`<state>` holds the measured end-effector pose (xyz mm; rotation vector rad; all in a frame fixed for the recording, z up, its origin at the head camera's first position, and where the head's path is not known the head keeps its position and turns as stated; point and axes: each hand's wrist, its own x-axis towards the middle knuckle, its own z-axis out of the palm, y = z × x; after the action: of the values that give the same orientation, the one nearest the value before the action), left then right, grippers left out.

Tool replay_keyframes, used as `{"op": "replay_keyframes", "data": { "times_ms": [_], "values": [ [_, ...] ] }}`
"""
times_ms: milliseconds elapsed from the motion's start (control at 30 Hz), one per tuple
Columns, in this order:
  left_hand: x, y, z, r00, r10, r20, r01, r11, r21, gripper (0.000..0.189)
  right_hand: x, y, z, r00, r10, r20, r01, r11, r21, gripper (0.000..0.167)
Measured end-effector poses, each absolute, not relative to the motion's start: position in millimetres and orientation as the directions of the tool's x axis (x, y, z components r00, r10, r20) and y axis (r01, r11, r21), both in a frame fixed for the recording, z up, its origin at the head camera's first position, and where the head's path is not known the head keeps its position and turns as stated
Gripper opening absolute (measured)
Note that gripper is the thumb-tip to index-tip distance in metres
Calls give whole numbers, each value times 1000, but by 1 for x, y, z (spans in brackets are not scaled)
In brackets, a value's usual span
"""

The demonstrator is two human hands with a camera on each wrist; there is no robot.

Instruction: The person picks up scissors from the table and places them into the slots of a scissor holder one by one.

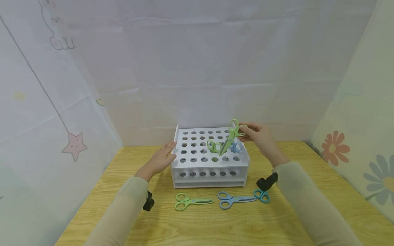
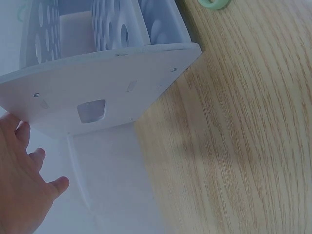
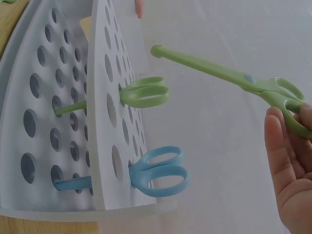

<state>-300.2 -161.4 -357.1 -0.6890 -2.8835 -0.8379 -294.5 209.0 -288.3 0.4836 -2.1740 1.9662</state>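
Note:
A white rack with rows of round holes stands on the table. My left hand rests its extended fingers against the rack's left side panel. My right hand pinches one handle loop of a pair of green scissors. These hang above the rack, blades tilted down to the left in the head view, their tip clear of the holes in the right wrist view. Two pairs stand in the rack with handles up: green scissors and blue scissors, their blades passing through both tiers.
In front of the rack lie another pair of green scissors, a pair of blue scissors and teal scissors, partly covered by the right wrist camera. A pale curtain hangs behind the wooden table.

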Motion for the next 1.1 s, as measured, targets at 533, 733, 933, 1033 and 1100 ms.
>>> {"op": "replay_keyframes", "data": {
  "times_ms": [533, 733, 933, 1033, 1100],
  "values": [
    [-301, -161, -356, -901, 399, 172, 429, 754, 497, 55, -301, 184, -278, -917, -136, 375, -395, 169, -903, 42],
    [-301, -161, -356, -900, 403, 167, 431, 759, 488, 56, -303, 173, -271, -928, -163, 334, -362, 197, -911, 40],
    [-301, -161, -355, -903, 398, 159, 422, 762, 491, 55, -306, 161, -267, -925, -180, 336, -370, 213, -904, 37],
    [-301, -161, -355, -903, 398, 162, 423, 759, 495, 55, -309, 154, -267, -920, -192, 341, -377, 203, -904, 37],
    [-301, -161, -356, -903, 397, 164, 423, 758, 497, 55, -311, 149, -266, -920, -197, 339, -376, 193, -906, 37]
  ]
}}
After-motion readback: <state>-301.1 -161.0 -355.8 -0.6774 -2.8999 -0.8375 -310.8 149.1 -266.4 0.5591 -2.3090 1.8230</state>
